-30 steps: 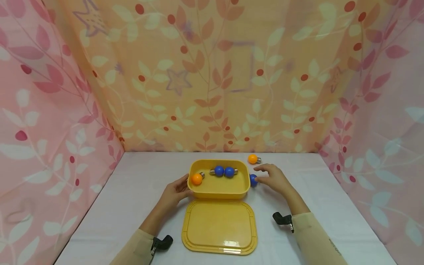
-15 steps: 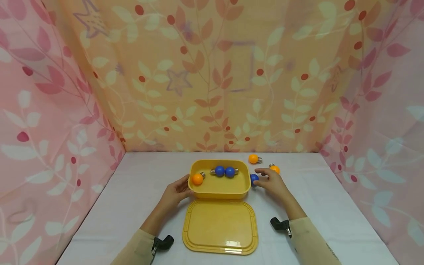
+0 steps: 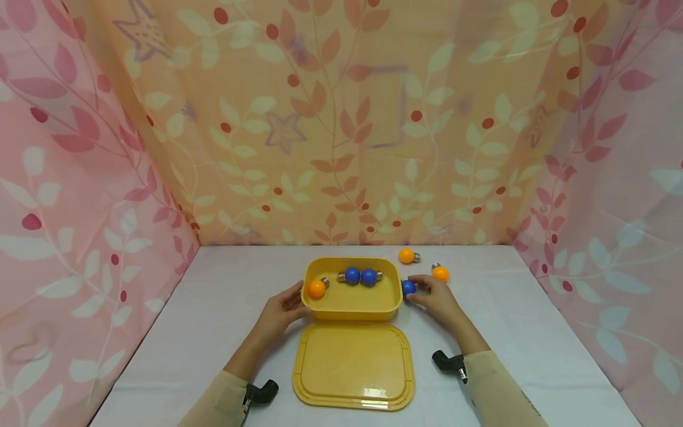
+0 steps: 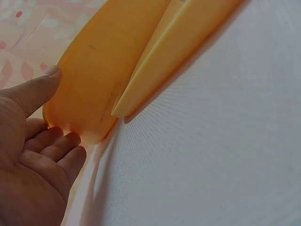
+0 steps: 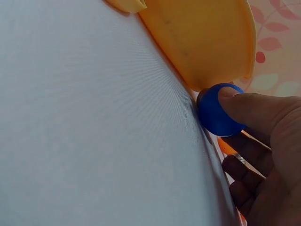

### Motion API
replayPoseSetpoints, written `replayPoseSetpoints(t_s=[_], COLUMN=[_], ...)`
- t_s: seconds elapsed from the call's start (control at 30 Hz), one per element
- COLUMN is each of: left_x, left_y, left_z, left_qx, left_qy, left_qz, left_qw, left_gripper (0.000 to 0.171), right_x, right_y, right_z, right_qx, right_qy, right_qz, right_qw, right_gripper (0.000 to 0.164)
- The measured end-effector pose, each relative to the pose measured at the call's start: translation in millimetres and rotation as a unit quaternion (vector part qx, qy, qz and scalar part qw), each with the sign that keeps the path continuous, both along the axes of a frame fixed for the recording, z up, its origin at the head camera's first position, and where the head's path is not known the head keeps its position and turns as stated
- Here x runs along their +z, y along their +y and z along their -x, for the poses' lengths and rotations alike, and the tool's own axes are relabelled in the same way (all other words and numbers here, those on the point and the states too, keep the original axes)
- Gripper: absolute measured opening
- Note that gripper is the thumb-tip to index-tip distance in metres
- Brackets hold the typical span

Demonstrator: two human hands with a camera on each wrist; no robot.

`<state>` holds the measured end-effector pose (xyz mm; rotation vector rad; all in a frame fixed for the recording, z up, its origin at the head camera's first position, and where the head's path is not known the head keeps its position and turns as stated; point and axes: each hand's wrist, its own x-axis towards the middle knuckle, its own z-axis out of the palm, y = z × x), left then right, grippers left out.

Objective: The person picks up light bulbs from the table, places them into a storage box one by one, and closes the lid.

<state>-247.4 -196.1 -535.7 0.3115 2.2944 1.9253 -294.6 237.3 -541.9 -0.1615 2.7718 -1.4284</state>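
My left hand [image 3: 280,311] rests at the left end of a yellow plastic box [image 3: 352,315], thumb and fingertips against its wall. In the left wrist view its fingers [image 4: 73,160] are loosely bent beside that wall. The box holds an orange light bulb [image 3: 316,289] and two blue light bulbs [image 3: 352,275], all with metal screw bases. Just outside the box's right end, my right hand [image 3: 440,301] pinches another blue light bulb [image 5: 218,113] between thumb and fingers. This bulb sits low by the tablecloth, its base mostly hidden.
A flat yellow lid [image 3: 353,366] lies in front of the box on the white tablecloth [image 3: 213,320]. Two more orange bulbs lie behind my right hand: one bulb [image 3: 407,255] near the back edge, another bulb [image 3: 440,273] nearer. Patterned curtains [image 3: 331,118] enclose the table.
My right hand has moved slightly left and closed its fingers onto the blue bulb, uncovering an orange bulb behind it. My left hand and the box stay put.
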Motion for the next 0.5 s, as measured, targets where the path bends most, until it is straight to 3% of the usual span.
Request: replayPoseSetpoints(t_s=[0.5], left_x=[-1.1], left_y=[-1.8], left_z=[-0.8], left_qx=[-0.011], left_qy=[0.007], left_qz=[-0.004], left_qw=[0.9999], left_gripper=[0.081], right_x=[-2.3], right_y=[-0.5], right_z=[-2.2], right_qx=[-0.012], right_qy=[0.006], right_qz=[0.001], right_qw=[1.000], right_gripper=[0.055])
